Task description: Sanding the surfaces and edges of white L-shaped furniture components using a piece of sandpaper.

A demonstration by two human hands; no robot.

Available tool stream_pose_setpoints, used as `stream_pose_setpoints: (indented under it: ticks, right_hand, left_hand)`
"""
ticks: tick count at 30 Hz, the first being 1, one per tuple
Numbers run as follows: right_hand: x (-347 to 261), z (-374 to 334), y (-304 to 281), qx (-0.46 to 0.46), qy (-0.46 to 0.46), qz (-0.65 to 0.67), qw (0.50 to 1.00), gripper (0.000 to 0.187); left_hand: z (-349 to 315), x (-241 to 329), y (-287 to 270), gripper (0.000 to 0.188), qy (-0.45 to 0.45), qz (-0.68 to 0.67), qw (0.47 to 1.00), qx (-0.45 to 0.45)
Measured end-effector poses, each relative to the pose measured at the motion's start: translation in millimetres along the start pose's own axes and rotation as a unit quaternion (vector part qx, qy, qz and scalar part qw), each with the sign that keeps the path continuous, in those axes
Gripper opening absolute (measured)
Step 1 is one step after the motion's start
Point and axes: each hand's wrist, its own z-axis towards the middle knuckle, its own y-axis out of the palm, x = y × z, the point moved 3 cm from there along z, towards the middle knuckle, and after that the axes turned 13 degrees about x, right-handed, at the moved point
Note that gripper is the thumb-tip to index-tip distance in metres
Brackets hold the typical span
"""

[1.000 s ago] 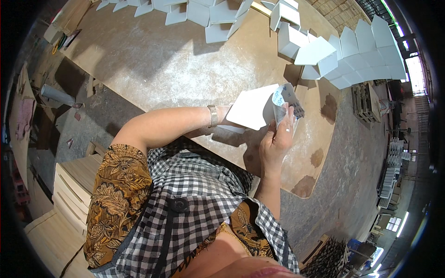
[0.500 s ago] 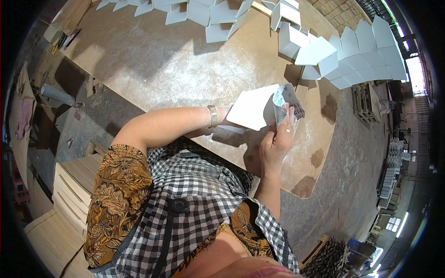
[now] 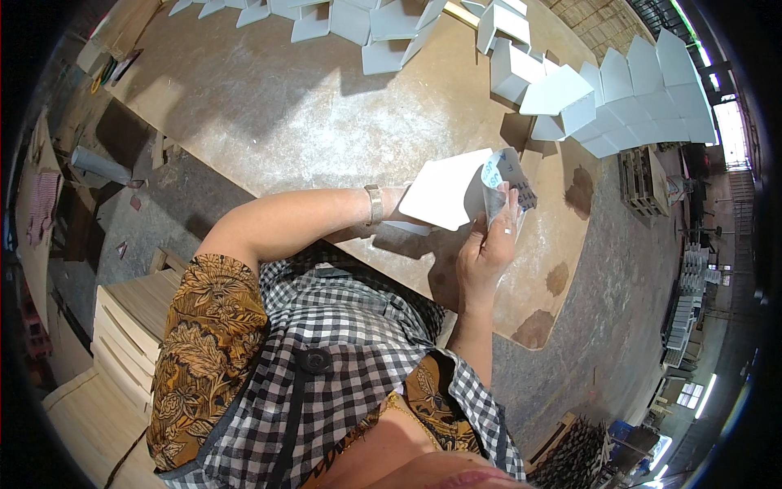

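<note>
A white, angular panel piece (image 3: 440, 187) is held over the near side of the table in my left hand (image 3: 393, 201). The wrist with a watch shows beside it, while most of the fingers are hidden behind the piece. On the piece's right edge rests a curled sheet of sandpaper (image 3: 498, 178), grey with blue print on its back. My right hand (image 3: 490, 238) is closed on that sheet, fingers pointing away from me and pressing it close to the white piece. A thin ring is on one finger.
The brown table (image 3: 269, 106) carries whitish dust and dark stains. Many similar white pieces (image 3: 399, 33) stand along its far edge, with stacked ones (image 3: 643, 90) at far right. A wooden drawer unit (image 3: 130, 326) is at lower left, and a grey cylinder (image 3: 102, 165) lies beyond the table's left side.
</note>
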Motion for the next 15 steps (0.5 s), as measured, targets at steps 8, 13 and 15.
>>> stream_pose_setpoints:
  ticks: [8, 13, 15]
  right_hand:
    - [-2, 0, -1, 0.001, 0.001, 0.001, 1.000, 0.048]
    - [-1, 0, 0, 0.001, 0.004, 0.003, 1.000, 0.049]
    - [1, -1, 0, 0.003, 0.005, 0.005, 1.000, 0.049]
  left_hand:
    - [0, 10, 0, 0.070, 0.056, 0.054, 0.997, 0.012]
    - [1, -9, 1, 0.069, 0.056, 0.029, 0.998, 0.000]
    - [3, 3, 1, 0.069, 0.053, -0.017, 0.998, -0.009]
